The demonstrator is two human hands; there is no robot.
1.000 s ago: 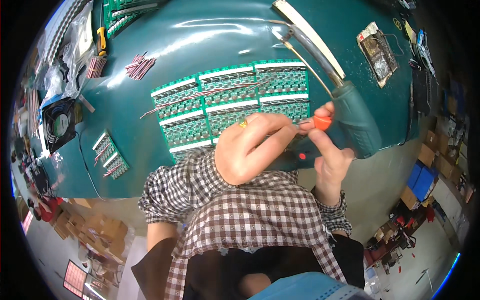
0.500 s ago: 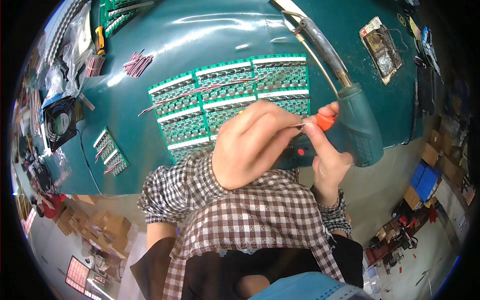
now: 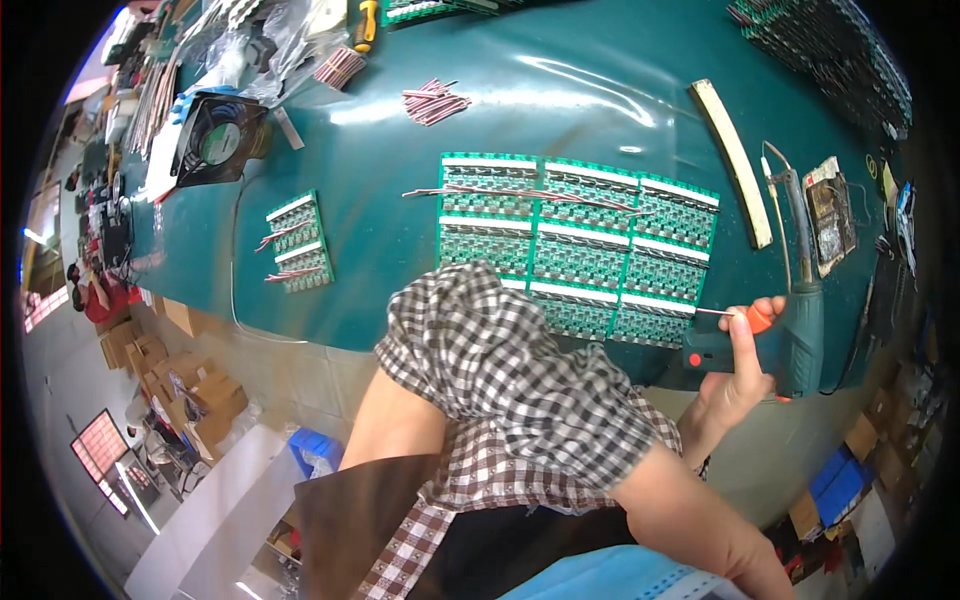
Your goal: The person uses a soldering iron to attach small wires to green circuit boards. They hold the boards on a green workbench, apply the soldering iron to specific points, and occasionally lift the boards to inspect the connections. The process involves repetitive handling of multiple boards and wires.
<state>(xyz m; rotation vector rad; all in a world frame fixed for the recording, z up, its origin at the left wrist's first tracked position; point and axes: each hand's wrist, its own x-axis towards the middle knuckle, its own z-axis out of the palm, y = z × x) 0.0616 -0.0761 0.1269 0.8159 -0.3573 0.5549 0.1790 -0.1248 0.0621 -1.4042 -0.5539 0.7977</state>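
Observation:
My right hand (image 3: 733, 382) grips a small orange-handled tool (image 3: 759, 318) whose thin metal tip points left at the lower right corner of a panel of green circuit boards (image 3: 572, 243) on the teal table (image 3: 380, 200). Red and white wires (image 3: 520, 193) lie across the top row of the panel. My left hand is out of sight. Only its checked sleeve (image 3: 500, 370) and a bare stretch of arm (image 3: 395, 425) show below the table edge.
A teal heat tool (image 3: 803, 335) lies just right of my right hand. A smaller group of boards (image 3: 298, 241), a black fan (image 3: 215, 135), a wire bundle (image 3: 435, 103) and a pale strip (image 3: 735, 165) lie on the table. Cardboard boxes (image 3: 185, 385) stand on the floor at the left.
My left hand, which was over the boards beside the orange tool, has pulled back out of view. The right hand still holds the tool at the panel's edge.

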